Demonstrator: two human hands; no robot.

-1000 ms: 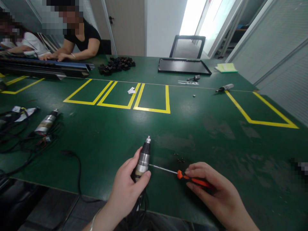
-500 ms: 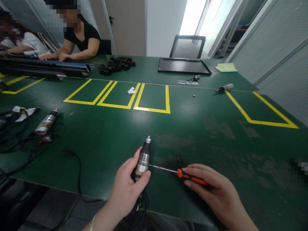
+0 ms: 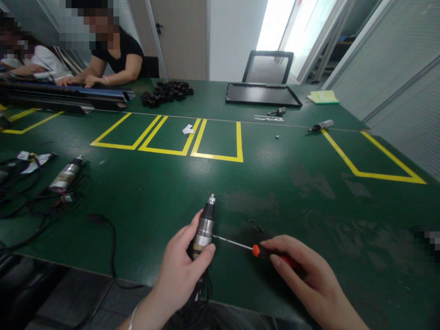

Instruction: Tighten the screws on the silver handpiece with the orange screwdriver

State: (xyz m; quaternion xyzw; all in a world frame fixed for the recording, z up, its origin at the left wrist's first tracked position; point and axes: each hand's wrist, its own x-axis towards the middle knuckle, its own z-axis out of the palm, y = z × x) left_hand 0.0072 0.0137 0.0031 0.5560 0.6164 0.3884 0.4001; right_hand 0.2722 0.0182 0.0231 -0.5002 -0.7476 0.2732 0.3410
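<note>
My left hand point(image 3: 187, 266) is wrapped round a silver and black electric screwdriver point(image 3: 205, 229), whose bit end points away from me. A cable hangs below it. My right hand point(image 3: 302, 270) grips the red and black handle of a hand screwdriver point(image 3: 237, 243). Its thin shaft points left, and the tip meets the right side of the electric screwdriver's body. Several small screws point(image 3: 256, 228) lie on the green table point(image 3: 154, 192), just beyond my right hand.
At left lie another electric screwdriver point(image 3: 66, 174) and tangled cables point(image 3: 37, 220). Yellow tape outlines cross the table. Farther back are black parts point(image 3: 167, 93), a black frame point(image 3: 264, 95), a notepad point(image 3: 323, 96) and a grey tool point(image 3: 321, 126). Two people sit at the back left.
The fingers of my right hand have shifted on the red handle, which has turned slightly. My left hand and the electric screwdriver have hardly moved.
</note>
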